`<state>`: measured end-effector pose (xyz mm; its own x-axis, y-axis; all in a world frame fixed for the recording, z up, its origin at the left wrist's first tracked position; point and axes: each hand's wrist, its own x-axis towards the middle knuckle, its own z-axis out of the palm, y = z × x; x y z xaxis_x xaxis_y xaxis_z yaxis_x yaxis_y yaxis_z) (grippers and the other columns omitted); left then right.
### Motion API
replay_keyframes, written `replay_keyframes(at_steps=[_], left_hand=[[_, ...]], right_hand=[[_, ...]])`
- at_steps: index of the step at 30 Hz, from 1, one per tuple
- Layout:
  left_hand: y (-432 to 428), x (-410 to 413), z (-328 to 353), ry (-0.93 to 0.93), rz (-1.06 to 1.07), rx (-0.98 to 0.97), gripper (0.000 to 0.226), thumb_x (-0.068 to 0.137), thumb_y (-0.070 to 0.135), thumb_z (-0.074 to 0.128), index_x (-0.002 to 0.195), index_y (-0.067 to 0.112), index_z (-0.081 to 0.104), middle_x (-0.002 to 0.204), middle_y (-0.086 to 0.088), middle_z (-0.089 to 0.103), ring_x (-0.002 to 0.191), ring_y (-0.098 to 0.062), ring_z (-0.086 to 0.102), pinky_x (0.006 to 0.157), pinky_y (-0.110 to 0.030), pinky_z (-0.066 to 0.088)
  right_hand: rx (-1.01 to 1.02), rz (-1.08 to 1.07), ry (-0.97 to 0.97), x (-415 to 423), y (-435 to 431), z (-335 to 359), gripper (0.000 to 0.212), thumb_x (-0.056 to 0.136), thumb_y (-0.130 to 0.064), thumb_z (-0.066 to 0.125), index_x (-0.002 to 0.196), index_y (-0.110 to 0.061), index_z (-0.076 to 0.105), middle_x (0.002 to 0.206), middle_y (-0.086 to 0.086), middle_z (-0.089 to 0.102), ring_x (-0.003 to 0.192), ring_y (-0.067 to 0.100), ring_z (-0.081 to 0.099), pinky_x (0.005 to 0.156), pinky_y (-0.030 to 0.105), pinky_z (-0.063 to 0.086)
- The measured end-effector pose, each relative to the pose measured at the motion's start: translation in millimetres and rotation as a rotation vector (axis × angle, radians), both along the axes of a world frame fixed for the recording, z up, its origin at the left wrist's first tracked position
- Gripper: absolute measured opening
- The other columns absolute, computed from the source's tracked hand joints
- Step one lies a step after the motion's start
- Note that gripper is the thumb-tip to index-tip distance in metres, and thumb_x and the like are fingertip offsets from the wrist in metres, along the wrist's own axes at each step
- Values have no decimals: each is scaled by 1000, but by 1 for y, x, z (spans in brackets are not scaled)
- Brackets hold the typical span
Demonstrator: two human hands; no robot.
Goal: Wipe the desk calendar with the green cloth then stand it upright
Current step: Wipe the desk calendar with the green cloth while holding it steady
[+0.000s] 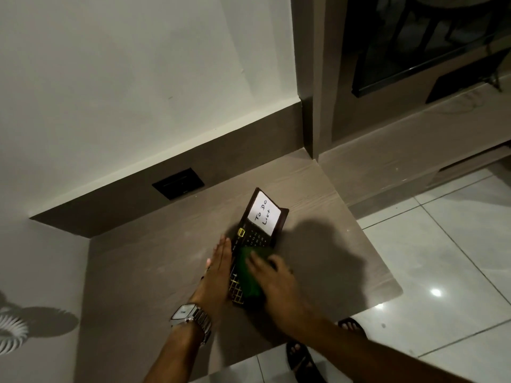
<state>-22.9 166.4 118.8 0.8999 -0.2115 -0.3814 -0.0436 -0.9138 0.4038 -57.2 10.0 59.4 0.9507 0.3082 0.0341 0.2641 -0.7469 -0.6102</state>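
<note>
A dark brown desk calendar [255, 239] lies flat on the wooden desk [154, 261], with a white "To Do List" card at its far end and gold grid lines near me. The green cloth [247, 275] lies on the calendar's near half. My right hand [272, 275] presses on the cloth, blurred by motion. My left hand [218, 269] rests flat with straight fingers against the calendar's left edge; a silver watch is on that wrist.
A black wall socket [178, 183] sits in the brown backsplash behind the desk. A white ribbed object [11, 333] stands at the far left. The desk's right edge drops to a tiled floor [448, 272], where sandalled feet show.
</note>
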Motion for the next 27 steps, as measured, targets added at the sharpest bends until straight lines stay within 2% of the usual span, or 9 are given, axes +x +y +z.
replay_keyframes(at_steps=[2,6,11,13,16,18,22,24,27], left_hand=[[0,0,3,9,-11,-2,103,88,23,66,141,19,-22,155,-1,-24,147,-20,-17,121,-42,-7],[-6,0,10,39,-13,21,98,91,22,61,145,15,-20,155,-2,-26,147,-21,-18,122,-44,-4],[-7,0,13,39,19,6,97,90,21,62,147,11,-16,158,-7,-22,147,-22,-17,123,-45,-2],[-7,0,10,36,14,8,95,92,23,59,147,15,-18,158,-3,-24,147,-20,-18,123,-44,-3],[-2,-3,5,31,-24,-22,105,86,32,66,140,23,-24,150,6,-29,143,-14,-21,118,-38,-8],[2,-2,2,36,-23,-23,110,83,36,70,136,27,-26,148,8,-30,142,-13,-22,116,-37,-8],[5,-1,-3,39,-14,10,112,84,27,68,135,30,-31,149,12,-34,147,-17,-19,119,-39,-4],[5,-2,-3,63,-7,23,117,83,26,71,134,33,-34,148,14,-36,146,-17,-20,121,-44,-3],[4,-3,0,60,-27,34,123,78,21,76,135,32,-33,150,10,-35,145,-16,-21,122,-49,3]], right_hand=[[-128,52,19,-3,-9,-9,89,82,-8,68,151,-31,16,161,-4,14,137,32,23,103,49,39],[-138,-239,73,31,-16,-8,86,80,-9,70,150,-25,23,159,-3,22,131,29,29,100,45,40],[-266,228,-78,0,-27,-23,81,68,-24,82,140,-27,44,151,1,40,125,36,39,87,52,47],[-316,189,-127,23,-55,-16,66,72,-25,78,133,-28,52,144,2,48,125,35,41,83,50,48],[-465,-48,-146,82,-74,9,48,85,-21,63,131,-32,52,142,4,46,126,33,37,96,46,40],[-529,-55,-151,86,-62,16,39,87,-21,60,125,-28,57,134,5,49,124,32,37,94,43,42],[-526,504,-129,-3,-11,2,33,77,-28,74,110,-23,66,126,7,54,121,36,34,88,52,44],[-481,644,-112,-16,-7,5,38,73,-28,77,110,-24,66,122,6,58,117,36,37,84,51,45],[-510,383,-182,40,-32,17,32,79,-28,73,109,-25,65,116,4,62,111,30,45,82,45,47]])
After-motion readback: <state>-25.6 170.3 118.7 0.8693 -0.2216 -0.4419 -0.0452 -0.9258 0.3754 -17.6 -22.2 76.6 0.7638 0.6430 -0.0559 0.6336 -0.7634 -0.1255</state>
